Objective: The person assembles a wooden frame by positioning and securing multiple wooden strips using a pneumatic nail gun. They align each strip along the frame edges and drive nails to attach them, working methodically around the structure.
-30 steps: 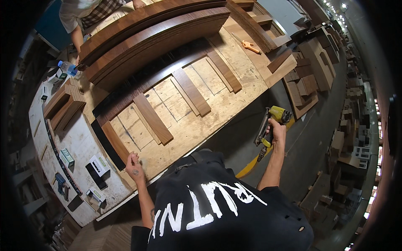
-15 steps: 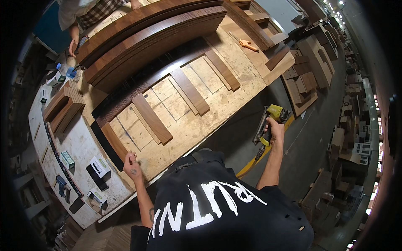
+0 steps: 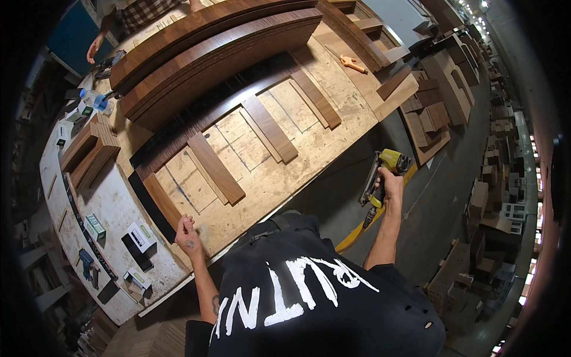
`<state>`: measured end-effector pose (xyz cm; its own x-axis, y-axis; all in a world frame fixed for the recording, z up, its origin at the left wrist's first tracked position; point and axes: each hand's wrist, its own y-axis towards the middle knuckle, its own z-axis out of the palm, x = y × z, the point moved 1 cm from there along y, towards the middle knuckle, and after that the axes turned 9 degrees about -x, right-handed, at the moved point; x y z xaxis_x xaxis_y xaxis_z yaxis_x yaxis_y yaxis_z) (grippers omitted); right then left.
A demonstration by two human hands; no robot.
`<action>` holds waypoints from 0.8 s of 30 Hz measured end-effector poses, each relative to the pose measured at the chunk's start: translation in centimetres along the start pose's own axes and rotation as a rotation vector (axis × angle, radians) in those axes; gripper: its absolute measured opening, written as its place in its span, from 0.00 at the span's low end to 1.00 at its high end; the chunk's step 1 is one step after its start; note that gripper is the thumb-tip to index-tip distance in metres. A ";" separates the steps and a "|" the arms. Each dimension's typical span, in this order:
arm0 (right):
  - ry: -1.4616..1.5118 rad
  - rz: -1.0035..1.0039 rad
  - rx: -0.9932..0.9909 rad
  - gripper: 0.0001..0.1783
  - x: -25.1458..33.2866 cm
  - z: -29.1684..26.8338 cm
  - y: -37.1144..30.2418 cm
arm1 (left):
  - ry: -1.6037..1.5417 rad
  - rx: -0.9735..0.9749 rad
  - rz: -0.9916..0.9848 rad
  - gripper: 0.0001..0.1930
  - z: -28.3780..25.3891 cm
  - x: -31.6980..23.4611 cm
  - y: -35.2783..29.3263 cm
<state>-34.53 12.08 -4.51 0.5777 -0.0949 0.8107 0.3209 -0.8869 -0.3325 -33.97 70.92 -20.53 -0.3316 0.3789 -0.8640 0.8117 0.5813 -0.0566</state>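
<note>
My left hand (image 3: 188, 234) has its fingers closed at the near end of the leftmost brown wooden slat (image 3: 162, 196), which lies along a black edge strip (image 3: 156, 208). Out to the right, beyond the bench edge, my right hand (image 3: 389, 185) grips a yellow and black nail gun (image 3: 392, 159) with a yellow air hose (image 3: 352, 239) below it. Three more slats lie side by side to the right: a near one (image 3: 217, 169), a middle one (image 3: 269, 131) and a far one (image 3: 315, 100). Their far ends meet a long dark brown board (image 3: 214, 110).
Long brown panels (image 3: 220, 59) stand on edge behind the board. An orange-handled tool (image 3: 354, 63) lies on the workbench (image 3: 333, 149). Small boxes (image 3: 140, 237) and a blue tool (image 3: 88, 265) sit on the white surface at left. Across the bench is a co-worker's hand (image 3: 94, 49).
The co-worker's hand has moved up and left, and a dark tool now shows near it. My hands, the nail gun and the slats have not visibly moved.
</note>
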 end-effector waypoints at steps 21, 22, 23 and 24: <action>-0.383 -0.220 0.580 0.06 0.3 12.2 -10.0 | 0.590 -0.245 0.252 0.25 -0.8 2.1 6.2; -0.451 -0.255 0.641 0.06 0.7 13.8 -11.6 | 0.627 -0.236 0.249 0.31 -0.8 2.6 7.1; -0.498 -0.351 0.713 0.09 1.1 15.2 -13.0 | 0.664 -0.206 0.211 0.33 -0.5 2.6 8.0; -0.524 -0.380 0.771 0.11 2.5 17.0 -15.7 | 0.701 -0.176 0.165 0.36 -0.2 2.8 8.6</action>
<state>-25.40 33.46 -5.46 0.5342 0.5085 0.6753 0.8433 -0.2649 -0.4677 -28.02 77.17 -23.31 -0.4892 0.8078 -0.3289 0.8079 0.5617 0.1781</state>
